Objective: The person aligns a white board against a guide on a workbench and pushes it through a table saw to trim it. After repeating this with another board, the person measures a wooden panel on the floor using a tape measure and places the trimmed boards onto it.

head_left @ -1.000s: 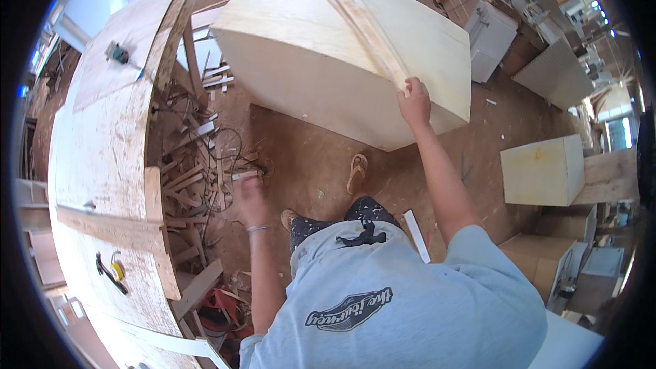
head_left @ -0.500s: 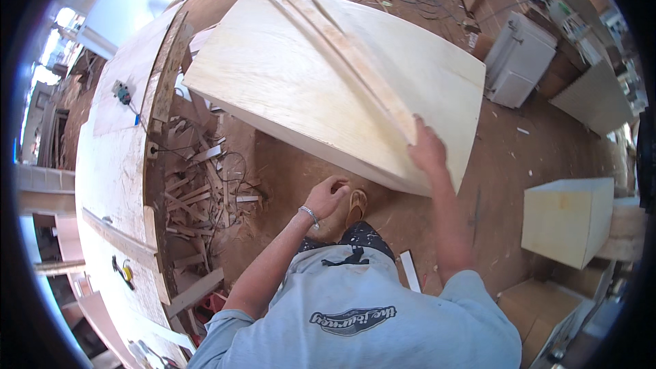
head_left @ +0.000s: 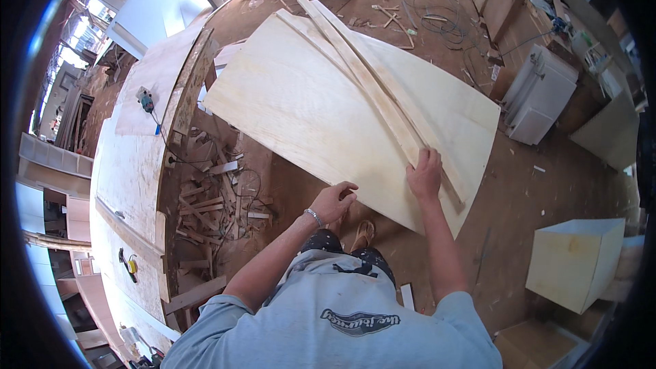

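A large pale plywood panel (head_left: 287, 102) lies in front of me, raised above the floor. Long, narrow wooden strips run across it from the far edge toward me. My right hand (head_left: 425, 172) is closed around the near end of the middle wooden strip (head_left: 383, 102). Just right of it, another strip (head_left: 437, 154) reaches past my hand toward the panel's near right corner. A thinner strip (head_left: 314, 42) shows on the left, partly hidden by the middle one. My left hand (head_left: 333, 202), fingers loosely curled and apart, is at the panel's near edge with nothing visible in it.
To the left, a long worktable (head_left: 130, 171) carries a corded power tool (head_left: 145, 101) and a yellow tape measure (head_left: 131, 266). Wood offcuts (head_left: 205, 198) litter the floor beside it. A pale box (head_left: 574, 260) and a white cabinet (head_left: 542, 96) stand on the right.
The strips now lie differently on the panel, with the right one extending past my right hand. My left hand has come to the panel's near edge. The whole view has shifted.
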